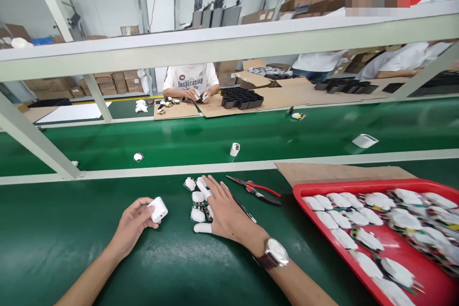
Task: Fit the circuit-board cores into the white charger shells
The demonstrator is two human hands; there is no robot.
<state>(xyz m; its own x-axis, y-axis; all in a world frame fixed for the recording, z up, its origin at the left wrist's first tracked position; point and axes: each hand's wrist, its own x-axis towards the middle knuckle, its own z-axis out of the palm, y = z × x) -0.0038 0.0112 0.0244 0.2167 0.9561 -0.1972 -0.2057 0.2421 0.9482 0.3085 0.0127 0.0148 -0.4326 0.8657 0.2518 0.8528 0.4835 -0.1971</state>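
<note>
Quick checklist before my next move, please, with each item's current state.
1. Left hand holding the small white box-shaped plastic housing: ok, pinched between thumb and fingers.
2. Right hand not gripping anything: ok, fingers spread over the white-topped green circuit boards.
3. Right hand lifted off those boards: cannot tell, contact is unclear from this angle.
4. White finger covers on right thumb and one finger: ok.
5. Red-and-black-handled metal pliers free of both hands: ok, lying just beyond the right one.
6. Slim dark tool fully visible: not ok, partly hidden by the right hand.
</note>
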